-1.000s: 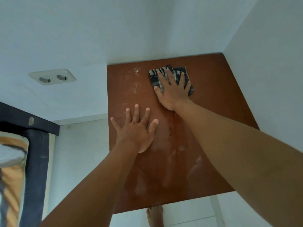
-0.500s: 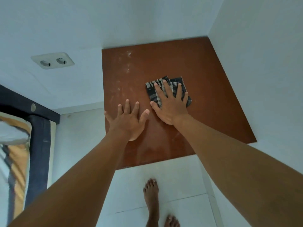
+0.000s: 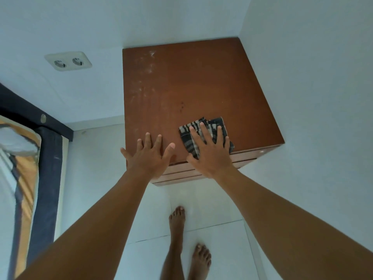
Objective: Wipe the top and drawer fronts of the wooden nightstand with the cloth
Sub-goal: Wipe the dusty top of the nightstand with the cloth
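Note:
The wooden nightstand (image 3: 197,83) stands in a white corner, its brown top showing pale dust streaks along the left side. A folded dark checked cloth (image 3: 189,136) lies near the top's front edge. My right hand (image 3: 210,152) presses flat on the cloth with fingers spread and straight. My left hand (image 3: 149,156) rests flat on the top's front left corner, fingers spread, holding nothing. Below the front edge, thin strips of the drawer fronts (image 3: 242,160) show, mostly foreshortened.
White walls close in behind and to the right of the nightstand. A double wall socket (image 3: 68,61) sits to the left. A dark bed frame with a mattress (image 3: 46,158) stands at the far left. My bare feet (image 3: 189,245) stand on the white tiled floor.
My right hand has dragged the cloth from the back of the top toward the front edge. My left hand slid back to the front left corner. The view pulled back, revealing the drawer fronts.

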